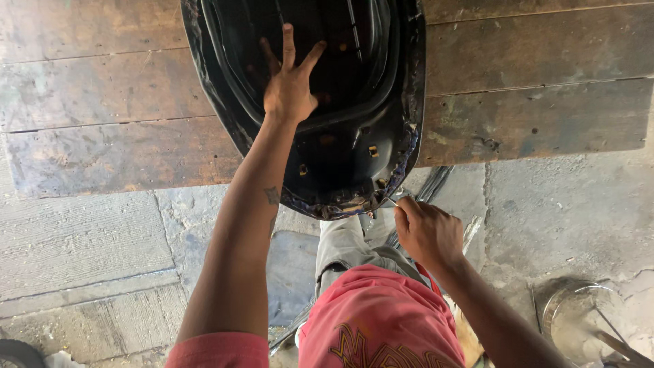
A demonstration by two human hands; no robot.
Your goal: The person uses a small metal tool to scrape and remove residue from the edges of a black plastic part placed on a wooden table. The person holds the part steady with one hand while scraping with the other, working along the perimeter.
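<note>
A black plastic seat base [354, 136] lies upside down on a worn wooden plank bench [109, 102], its near end hanging over the bench edge. My left hand [289, 85] presses flat on the inside of the base, fingers spread. My right hand [426, 232] is closed around a thin metal tool whose tip touches the torn cover edge [398, 170] at the near right rim. Small staples or clips show along that rim.
Cracked concrete floor [565, 204] lies below the bench. A round metal bowl [586, 320] with a stick in it sits at the lower right. Dark cables or strips [432, 184] run under the seat. My knee in grey trousers [347, 245] is beneath the seat.
</note>
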